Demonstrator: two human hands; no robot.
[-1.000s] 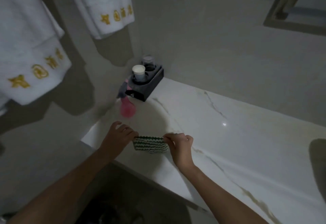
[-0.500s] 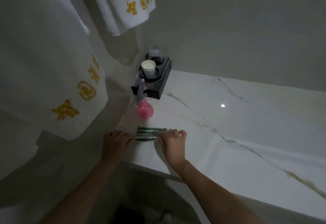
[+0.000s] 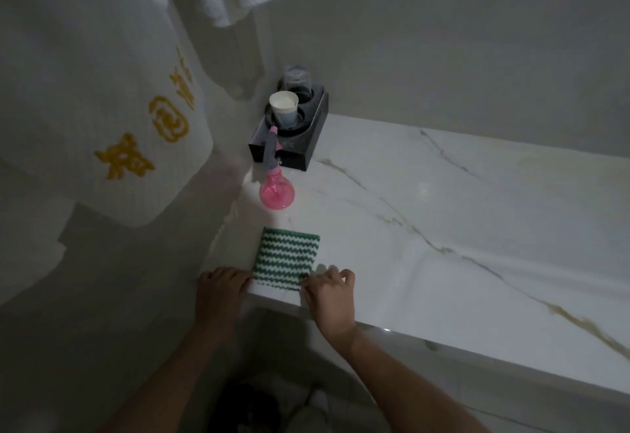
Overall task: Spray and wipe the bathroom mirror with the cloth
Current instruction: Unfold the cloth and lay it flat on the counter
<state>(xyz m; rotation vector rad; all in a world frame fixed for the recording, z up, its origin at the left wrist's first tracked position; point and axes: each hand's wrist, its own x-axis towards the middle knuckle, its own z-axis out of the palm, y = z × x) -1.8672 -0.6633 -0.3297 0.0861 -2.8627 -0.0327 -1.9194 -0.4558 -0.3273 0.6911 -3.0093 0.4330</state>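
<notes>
Cloth [image 3: 286, 258] is laid flat on the desk [image 3: 443, 228], green-and-white zigzag, roughly square, its near edge at the desk's front lip. Both near corners are held: left hand [image 3: 221, 287] is curled at the cloth's near-left corner, fingers bent onto the edge; right hand [image 3: 329, 291] is curled at the near-right corner, fingertips pinching the cloth's edge. Exact finger contact on the left side is partly shaded, but a grip on the corner is judged likely.

Spray bottle [image 3: 276, 190] is set beyond the cloth's far edge, apart from it, pink round body on the desk, grey-pink nozzle neck tilted back toward the black cup holder [image 3: 289, 141] just behind it. A white paper cup [image 3: 283, 108] and a clear cup [image 3: 297, 79] are seated in the holder. White towels [image 3: 102, 91] with gold lettering hang to the cloth's left and above.

Key relation: bottle lies straight ahead of the cloth, slightly toward its left half, so it is nearer the left hand than the right, though the gap is small. Bottle's long axis runs away from the person, neck at the far end, so the neck would be reached over the round body. Mirror is not clearly in view; only a dark frame corner shows at the far upper right, well apart from the cloth.

Spraying is judged not yet done; one hand would need to be freed from the cloth for the bottle.
</notes>
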